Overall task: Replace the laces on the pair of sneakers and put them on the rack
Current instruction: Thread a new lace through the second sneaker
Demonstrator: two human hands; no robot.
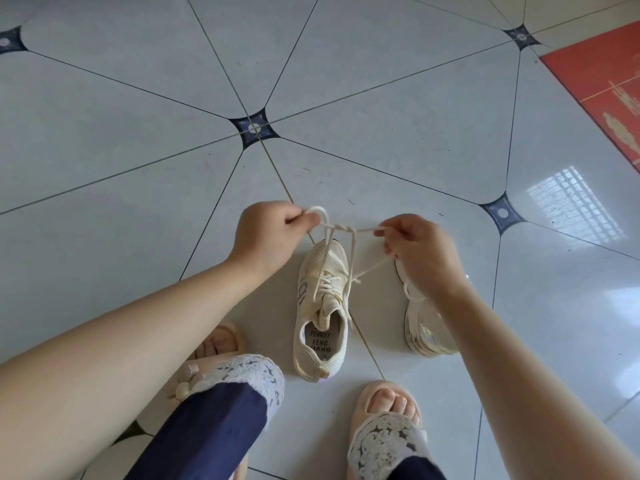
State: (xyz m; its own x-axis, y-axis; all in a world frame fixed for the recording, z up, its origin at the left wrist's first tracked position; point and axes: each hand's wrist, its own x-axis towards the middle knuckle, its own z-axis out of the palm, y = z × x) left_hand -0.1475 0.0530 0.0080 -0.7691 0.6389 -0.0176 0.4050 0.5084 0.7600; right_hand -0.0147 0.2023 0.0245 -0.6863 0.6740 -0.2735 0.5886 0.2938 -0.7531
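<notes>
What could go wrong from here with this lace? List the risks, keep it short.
1. The knot hangs well above the sneaker; pulled tight there, the lace may stay slack over it.
2. The left hand pinches only a small loop; it may slip out as the right hand pulls its end.
3. The other sneaker lies under the right forearm and could get knocked.

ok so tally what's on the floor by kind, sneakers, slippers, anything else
sneakers: 2
slippers, worn on the feet: 2
lace, pinched by left hand and right hand: 1
red mat: 1
total: 6
</notes>
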